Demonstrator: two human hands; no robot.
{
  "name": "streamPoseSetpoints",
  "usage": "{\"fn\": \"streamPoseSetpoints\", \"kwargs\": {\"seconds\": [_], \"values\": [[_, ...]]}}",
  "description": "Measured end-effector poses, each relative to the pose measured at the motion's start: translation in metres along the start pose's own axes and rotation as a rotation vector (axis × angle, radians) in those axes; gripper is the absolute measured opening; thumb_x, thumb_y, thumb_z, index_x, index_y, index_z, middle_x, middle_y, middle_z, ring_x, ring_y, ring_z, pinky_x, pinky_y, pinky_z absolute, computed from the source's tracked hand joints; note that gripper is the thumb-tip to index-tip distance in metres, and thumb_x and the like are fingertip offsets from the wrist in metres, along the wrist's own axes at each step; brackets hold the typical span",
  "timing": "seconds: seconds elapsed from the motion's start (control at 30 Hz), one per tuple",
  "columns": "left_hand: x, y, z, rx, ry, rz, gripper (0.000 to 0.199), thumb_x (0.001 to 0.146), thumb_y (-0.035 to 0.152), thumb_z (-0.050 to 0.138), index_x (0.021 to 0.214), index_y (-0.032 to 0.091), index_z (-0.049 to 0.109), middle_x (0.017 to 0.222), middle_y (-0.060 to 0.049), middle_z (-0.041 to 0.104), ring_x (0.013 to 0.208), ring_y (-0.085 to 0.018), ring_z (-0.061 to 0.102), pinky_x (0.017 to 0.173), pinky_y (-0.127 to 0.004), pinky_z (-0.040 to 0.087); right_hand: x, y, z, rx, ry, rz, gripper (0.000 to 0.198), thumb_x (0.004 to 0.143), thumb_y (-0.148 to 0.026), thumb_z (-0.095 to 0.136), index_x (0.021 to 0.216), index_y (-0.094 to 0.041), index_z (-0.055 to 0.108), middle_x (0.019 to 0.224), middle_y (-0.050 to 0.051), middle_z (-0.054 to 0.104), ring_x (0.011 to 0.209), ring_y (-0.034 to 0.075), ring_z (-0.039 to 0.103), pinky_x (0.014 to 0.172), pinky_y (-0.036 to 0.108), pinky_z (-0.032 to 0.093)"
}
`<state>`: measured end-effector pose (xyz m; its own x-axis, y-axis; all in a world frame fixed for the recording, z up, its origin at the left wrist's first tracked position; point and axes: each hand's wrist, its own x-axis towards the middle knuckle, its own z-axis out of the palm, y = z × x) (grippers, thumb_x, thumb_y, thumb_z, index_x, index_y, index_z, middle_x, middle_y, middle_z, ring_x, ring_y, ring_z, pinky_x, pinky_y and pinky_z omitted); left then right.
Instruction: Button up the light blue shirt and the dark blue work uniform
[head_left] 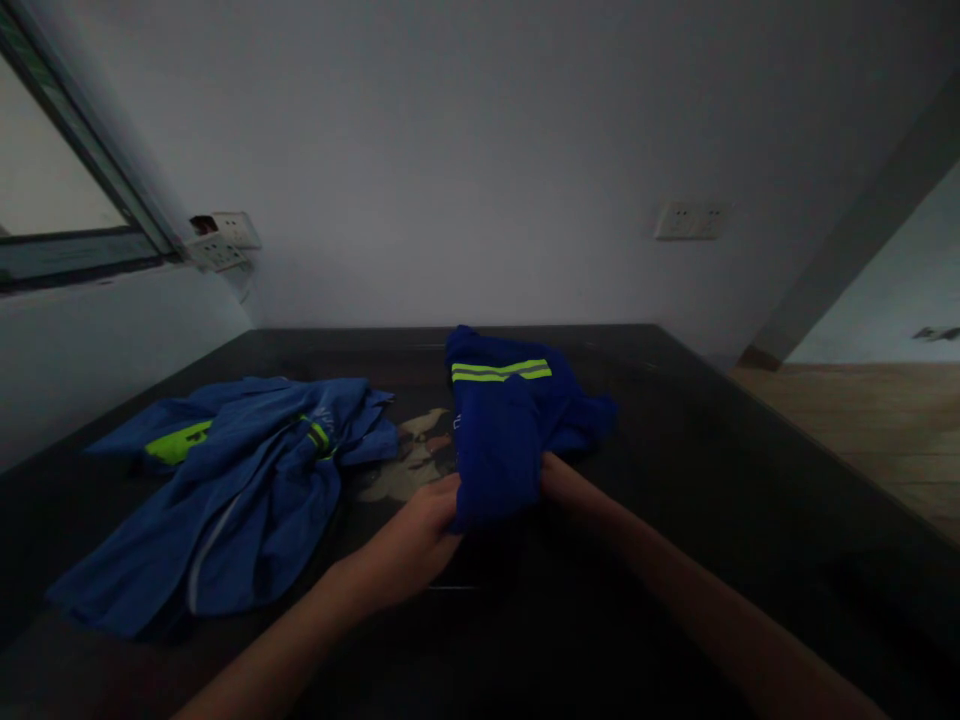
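A bright blue work jacket (499, 450) lies partly folded in the middle of the dark table, a yellow-green and grey reflective stripe across its far part. My left hand (433, 520) grips its near left edge, thumb showing and the other fingers partly behind the cloth. At the opposite edge, my right hand (564, 484) is closed on the fabric, most of its fingers hidden by it. Some of the cloth spreads out to the right beyond that hand. Left of my hands, a second, paler blue work jacket (262, 500) lies crumpled, with yellow-green patches and a thin light piping line.
The dark table (705, 450) has a printed picture (412, 458) on its surface between the two jackets. Behind it rises a pale wall with a double socket (691, 220). More sockets (225, 245) sit by the window frame at left. Wooden flooring (862, 420) shows at right.
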<state>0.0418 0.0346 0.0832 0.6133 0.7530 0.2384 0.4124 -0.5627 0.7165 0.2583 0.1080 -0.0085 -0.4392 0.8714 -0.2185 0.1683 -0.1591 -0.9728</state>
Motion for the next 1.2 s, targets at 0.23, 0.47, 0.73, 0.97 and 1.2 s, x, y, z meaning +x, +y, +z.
{"fn": "streamPoseSetpoints", "kwargs": {"seconds": [0.23,0.47,0.73,0.97,1.2], "values": [[-0.003,0.014,-0.008,0.067,-0.124,0.034,0.033,0.081,0.004,0.043,0.097,0.022,0.066,0.106,-0.004,0.065,0.099,-0.018,0.059,0.094,-0.033,0.046,-0.021,-0.011,-0.064,0.171,0.143,0.215,0.025,0.089,-0.036,0.050,0.086,-0.014,0.061,0.095,0.012,0.069,0.076,0.015,0.066,0.064,0.026,0.052],[-0.017,0.037,0.034,-0.038,-0.630,0.220,0.027,0.082,0.014,0.057,0.105,0.021,0.068,0.132,-0.009,0.055,0.121,-0.026,0.052,0.100,-0.037,0.045,-0.072,-0.021,-0.071,0.229,0.156,0.349,0.058,0.089,-0.067,0.026,0.086,-0.016,0.054,0.083,0.011,0.068,0.064,0.017,0.066,0.054,0.028,0.052],[-0.007,0.014,0.025,-0.264,-0.414,-0.069,0.022,0.089,0.021,0.049,0.103,0.023,0.066,0.111,-0.004,0.066,0.106,-0.016,0.060,0.096,-0.029,0.044,-0.077,-0.008,-0.058,-0.120,0.066,0.291,0.044,0.079,-0.059,0.059,0.075,-0.016,0.053,0.067,0.005,0.065,0.059,0.015,0.064,0.051,0.024,0.051],[-0.001,-0.028,0.039,-0.248,0.104,-0.340,0.044,0.090,0.035,0.046,0.133,0.024,0.046,0.141,-0.007,0.046,0.129,-0.024,0.043,0.108,-0.040,0.035,-0.076,-0.006,-0.042,-0.233,0.038,0.059,0.029,0.084,-0.046,0.055,0.077,-0.017,0.055,0.068,0.002,0.064,0.060,0.014,0.061,0.057,0.026,0.049],[-0.004,-0.014,0.043,-0.108,-0.110,-0.331,0.031,0.093,0.035,0.042,0.113,0.019,0.059,0.097,-0.004,0.065,0.091,-0.019,0.059,0.086,-0.031,0.046,-0.088,-0.022,-0.031,-0.483,0.002,0.026,0.025,0.089,-0.036,0.050,0.073,-0.017,0.054,0.070,0.003,0.062,0.063,0.014,0.059,0.060,0.027,0.045]]}}
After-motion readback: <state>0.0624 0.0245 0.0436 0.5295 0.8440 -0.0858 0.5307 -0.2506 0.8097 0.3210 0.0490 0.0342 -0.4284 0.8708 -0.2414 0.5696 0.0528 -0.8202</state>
